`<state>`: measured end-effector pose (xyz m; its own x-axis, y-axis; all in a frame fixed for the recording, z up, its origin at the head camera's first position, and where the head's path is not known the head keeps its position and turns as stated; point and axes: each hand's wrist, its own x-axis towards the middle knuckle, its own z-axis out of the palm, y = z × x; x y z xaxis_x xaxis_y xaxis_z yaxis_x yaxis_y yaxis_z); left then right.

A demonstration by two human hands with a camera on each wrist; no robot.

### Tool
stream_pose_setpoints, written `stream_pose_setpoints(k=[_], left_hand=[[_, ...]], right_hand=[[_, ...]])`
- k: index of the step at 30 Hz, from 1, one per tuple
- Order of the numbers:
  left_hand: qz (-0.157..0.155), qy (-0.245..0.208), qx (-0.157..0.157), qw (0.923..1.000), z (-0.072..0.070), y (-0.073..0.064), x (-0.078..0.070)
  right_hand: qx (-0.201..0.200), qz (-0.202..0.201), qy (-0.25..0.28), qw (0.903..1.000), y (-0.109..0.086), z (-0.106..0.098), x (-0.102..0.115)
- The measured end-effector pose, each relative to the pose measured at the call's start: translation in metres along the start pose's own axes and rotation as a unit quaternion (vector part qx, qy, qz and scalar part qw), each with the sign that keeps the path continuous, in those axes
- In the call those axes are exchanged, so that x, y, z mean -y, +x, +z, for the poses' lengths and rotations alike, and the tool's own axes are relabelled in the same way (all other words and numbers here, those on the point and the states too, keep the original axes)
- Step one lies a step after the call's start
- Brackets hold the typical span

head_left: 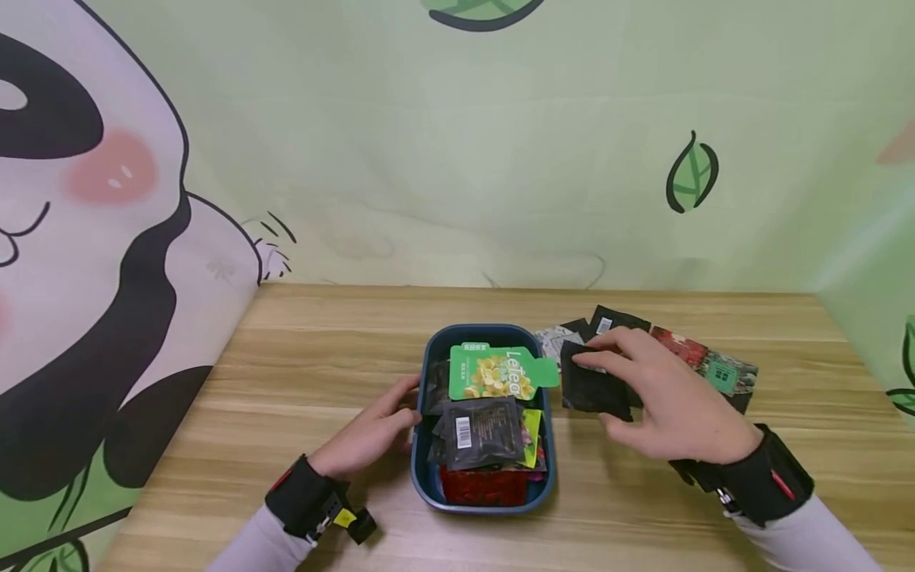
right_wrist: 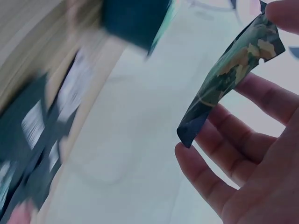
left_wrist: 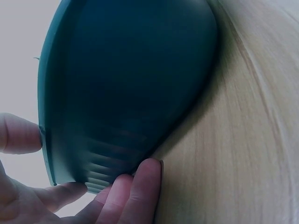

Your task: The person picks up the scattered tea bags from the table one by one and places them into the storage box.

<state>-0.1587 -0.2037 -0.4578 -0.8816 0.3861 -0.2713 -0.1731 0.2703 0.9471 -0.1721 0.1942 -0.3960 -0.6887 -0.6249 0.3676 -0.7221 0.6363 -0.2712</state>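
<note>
A dark blue plastic basket (head_left: 549, 469) holds several flat sachets and packets. On top lie a green packet lettered "Letea" (head_left: 493, 373) and a black sachet with a barcode (head_left: 482, 433); a red packet (head_left: 482, 486) lies at the near end. My left hand (head_left: 372, 433) rests against the basket's left side, its fingertips touching the outer wall (left_wrist: 131, 93) and the thumb at the rim. Right of the basket, my right hand (head_left: 661, 393) pinches a black sachet (head_left: 593, 381) between thumb and fingers. Its other face, in the right wrist view, is a dark green patterned sachet (right_wrist: 238, 65).
Behind and beneath my right hand, more sachets lie on the wooden table (head_left: 322, 334): a black one with a barcode (head_left: 618, 318), a red one (head_left: 679, 347), a green-labelled one (head_left: 725, 375) and a grey-white one (head_left: 557, 342). A printed panda backdrop (head_left: 457, 159) rises behind the table.
</note>
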Motion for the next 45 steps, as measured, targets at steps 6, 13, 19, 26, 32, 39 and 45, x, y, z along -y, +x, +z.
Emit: stream_pose_setpoints(k=[6,13,19,26,32,39,45], left_hand=[[0.001,-0.003,0.001,1.0000,0.001,0.000,0.001],[0.002,-0.012,0.007,0.9999,0.001,0.000,0.001],[0.002,-0.012,0.006,0.9999,0.001,0.000,0.001],[0.002,-0.009,0.003,1.0000,0.001,-0.001,0.001],[0.005,-0.012,0.006,0.9999,0.000,0.000,0.002],[0.004,-0.004,0.002,1.0000,0.000,-0.001,0.001],[0.004,-0.006,0.005,1.0000,0.000,0.000,0.000]], right_hand=[[0.004,-0.056,0.036,0.9978,0.025,0.009,0.033],[0.022,-0.067,0.068,0.9952,0.040,0.016,0.062],[0.038,-0.084,0.064,0.9938,0.050,0.020,0.074],[0.108,-0.056,0.045,0.9915,0.050,0.025,0.075],[0.123,-0.021,0.045,0.9913,0.031,0.020,0.056],[0.096,0.025,0.015,0.9950,0.000,0.003,0.019],[0.087,0.087,0.004,0.9924,-0.027,-0.003,-0.012]])
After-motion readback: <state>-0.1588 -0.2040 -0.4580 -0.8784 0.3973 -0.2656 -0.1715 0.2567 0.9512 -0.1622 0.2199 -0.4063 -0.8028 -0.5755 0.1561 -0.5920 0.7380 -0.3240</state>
